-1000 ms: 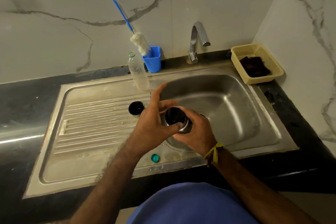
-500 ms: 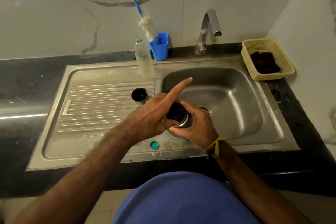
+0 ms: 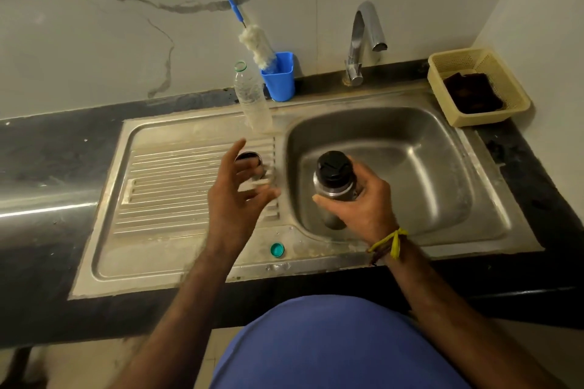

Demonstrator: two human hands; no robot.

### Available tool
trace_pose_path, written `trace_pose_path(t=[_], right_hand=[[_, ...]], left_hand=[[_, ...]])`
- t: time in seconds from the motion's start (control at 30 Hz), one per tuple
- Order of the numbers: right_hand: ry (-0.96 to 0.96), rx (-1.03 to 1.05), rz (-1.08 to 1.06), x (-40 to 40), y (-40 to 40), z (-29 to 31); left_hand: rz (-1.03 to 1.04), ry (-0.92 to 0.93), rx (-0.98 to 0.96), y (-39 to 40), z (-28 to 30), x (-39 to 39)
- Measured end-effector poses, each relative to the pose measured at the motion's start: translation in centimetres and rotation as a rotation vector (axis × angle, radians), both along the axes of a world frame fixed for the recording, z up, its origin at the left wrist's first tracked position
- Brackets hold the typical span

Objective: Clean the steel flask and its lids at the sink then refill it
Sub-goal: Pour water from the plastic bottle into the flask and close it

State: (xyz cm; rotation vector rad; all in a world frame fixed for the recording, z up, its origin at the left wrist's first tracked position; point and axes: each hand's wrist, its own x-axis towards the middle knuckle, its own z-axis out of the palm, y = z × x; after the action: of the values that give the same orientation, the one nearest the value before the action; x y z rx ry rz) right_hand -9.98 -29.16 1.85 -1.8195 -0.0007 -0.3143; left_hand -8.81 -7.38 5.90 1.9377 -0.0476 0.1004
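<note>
The flask (image 3: pixel 333 189) stands nearly upright over the sink basin (image 3: pixel 426 167), its long axis running from the dark inner lid (image 3: pixel 334 166) at the top down toward the drain, and the right hand (image 3: pixel 363 202) wraps its fingers around the body just below the neck. The left hand (image 3: pixel 237 196) hovers to the flask's left, over the ribbed draining board (image 3: pixel 177 186), with fingers spread loose and holding nothing. Just beyond its fingertips sits the round outer lid (image 3: pixel 249 158), so the left hand is the nearer one for picking it up, while the flask lies well to that hand's right. A moment earlier the left hand was at the flask's mouth, touching it; now it has drawn away leftward, and the flask's top shows closed by the dark lid.
</note>
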Motion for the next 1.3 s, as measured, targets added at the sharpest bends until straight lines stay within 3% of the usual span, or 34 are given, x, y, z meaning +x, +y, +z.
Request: trace_pose_path(t=[0.17, 0.27, 0.43, 0.53, 0.73, 0.9, 1.1, 1.3], right_hand=[[0.013, -0.039, -0.021, 0.0, -0.6, -0.7], [0.038, -0.012, -0.033, 0.2, -0.5, -0.9], [0.057, -0.029, -0.026, 0.8, 0.0, -1.2], [0.054, -0.067, -0.001, 1.0, 0.2, -1.1], [0.041, -0.112, 0.03, 1.7, 0.6, -0.9], [0.039, -0.118, 0.009, 2.2, 0.7, -1.1], [0.05, -0.103, -0.029, 1.9, 0.8, -1.9], [0.028, -0.224, 0.076, 1.6, 1.5, -1.6]], left_hand=[[0.135, 0.191, 0.184, 3.8, -4.4, -1.9], [0.173, 0.262, 0.18, 4.6, -6.1, -2.1], [0.218, 0.199, 0.257, 4.4, -8.1, 0.4], [0.228, 0.199, 0.2, 4.4, -8.8, 3.6], [0.157, 0.381, 0.125, 4.4, -11.1, 9.8], [0.253, 0.28, 0.118, 3.8, -11.9, 10.1], [0.024, 0.109, -0.079, 2.4, -7.2, 6.9], [-0.267, -0.074, 0.158, 1.1, 0.8, 4.9]])
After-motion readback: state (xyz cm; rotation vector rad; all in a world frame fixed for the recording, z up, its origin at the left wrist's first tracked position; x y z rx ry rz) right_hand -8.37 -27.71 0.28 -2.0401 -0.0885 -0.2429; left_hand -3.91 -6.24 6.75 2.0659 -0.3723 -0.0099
